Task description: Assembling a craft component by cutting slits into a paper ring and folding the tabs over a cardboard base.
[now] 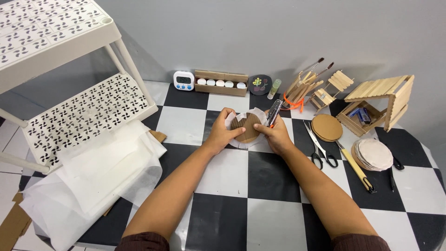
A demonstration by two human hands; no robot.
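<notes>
Both hands meet over the far middle of the black-and-white checkered table (pixel 232 218). The left hand (pixel 222 133) is closed on the left edge of a round cardboard disc (pixel 246 128) that is wrapped in white fabric (pixel 241 143), thumb on top, fingers curled around the rim. The right hand (pixel 278 135) grips the disc's right side and also holds a stapler (pixel 274 113), which points up and away from the disc's far right edge; whether its mouth bites the fabric is hard to tell from here.

Just right of the hands lie scissors (pixel 320 146), then a stack of bare cardboard discs (pixel 326 127) and, nearer, a stack of fabric-covered discs (pixel 373 154). A yellow-handled cutter (pixel 355 166) lies between the two.

Along the far edge stand a digital timer (pixel 184 80), a cardboard tray of white caps (pixel 221 83), a glue stick (pixel 274 88) and several craft-stick models (pixel 378 102). On the left, sheets of white fabric (pixel 93 176) spill beside a white perforated rack (pixel 79 111).
</notes>
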